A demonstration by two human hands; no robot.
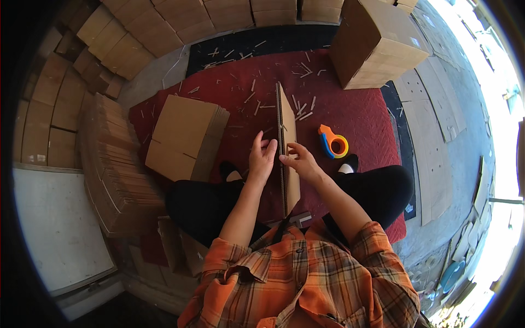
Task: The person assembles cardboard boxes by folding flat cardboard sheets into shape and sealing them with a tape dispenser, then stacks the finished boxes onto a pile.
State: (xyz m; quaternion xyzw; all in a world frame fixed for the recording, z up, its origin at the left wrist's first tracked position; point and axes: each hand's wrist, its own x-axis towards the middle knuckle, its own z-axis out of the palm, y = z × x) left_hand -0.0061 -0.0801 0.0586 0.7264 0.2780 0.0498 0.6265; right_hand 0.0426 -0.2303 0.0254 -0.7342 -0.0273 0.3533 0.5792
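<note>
A flattened cardboard box [289,123] stands on edge between my knees, its narrow top edge toward me. My right hand [302,162] is at its right side, thumb on the top edge and bent fingers by the right face. Just left of the cardboard is my left hand [263,156], fingers apart and nothing in it. Whether its thumb touches the edge is hard to tell. To the right lies an orange, blue and yellow tape dispenser [327,132]. A stack of flat cardboard boxes [183,128] lies to the left.
Cardboard scraps [302,113] litter the red mat [358,112]. A large carton [377,46] stands at the far right. Tall piles of folded cardboard [117,164] and stacked cartons [128,54] line the left side. Cardboard sheets [424,147] cover part of the floor at right.
</note>
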